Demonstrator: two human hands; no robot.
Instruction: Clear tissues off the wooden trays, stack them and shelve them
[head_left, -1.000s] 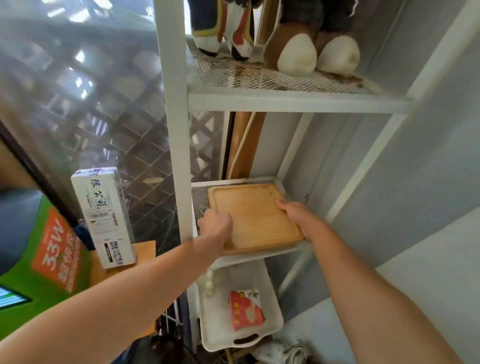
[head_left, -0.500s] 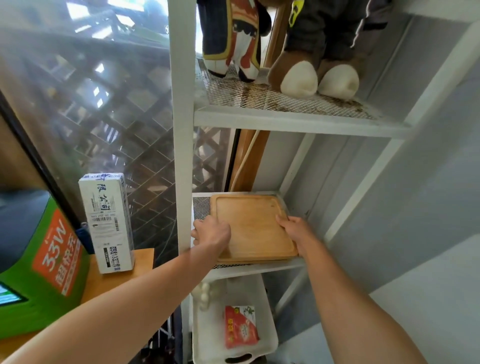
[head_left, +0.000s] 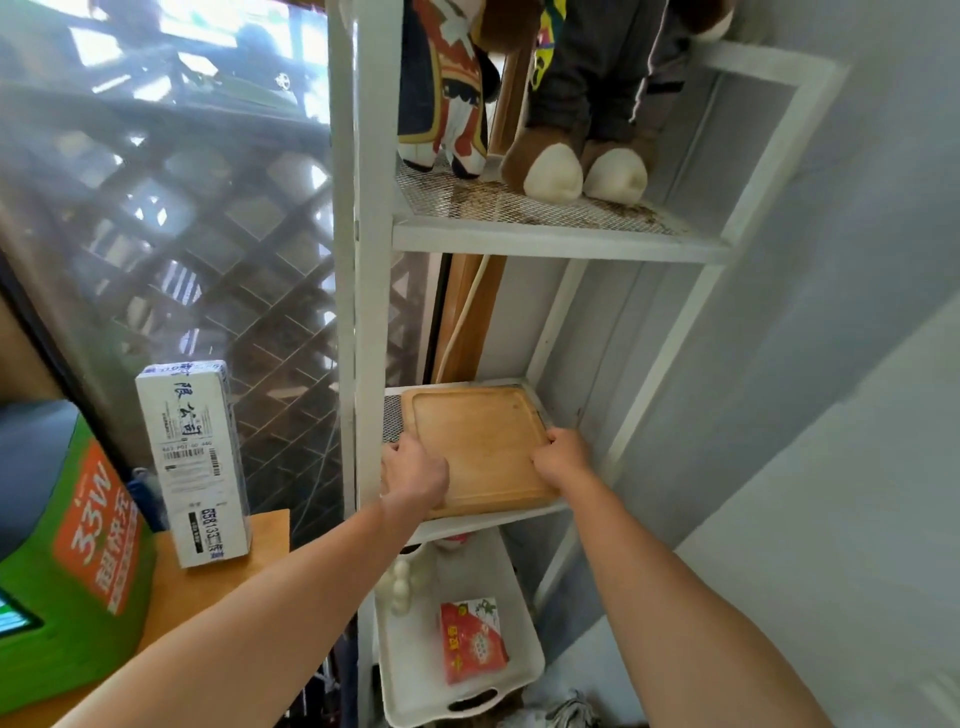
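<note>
Home corner: white metal rack (head_left: 561, 244), plush toys (head_left: 576, 166), lattice window (head_left: 208, 249).

White metal shelf frame (head_left: 371, 291) with mesh shelves, plain grey wall (head_left: 857, 322) right of the fingers, daylit window with dark lattice (head_left: 208, 249) to their left, wooden worktop (head_left: 218, 571) below the window, pale floor at lower right

Daylight came through the lattice window (head_left: 197, 249) at upper left, blowing out to white glare near the top and leaving the glass hazy and soft. The white shelf frame (head_left: 371, 260) and grey wall (head_left: 857, 260) were evenly, brightly lit with faint shadows. Wide-angle distortion bent the frame's uprights and stretched both forearms toward the lower edge.
</note>
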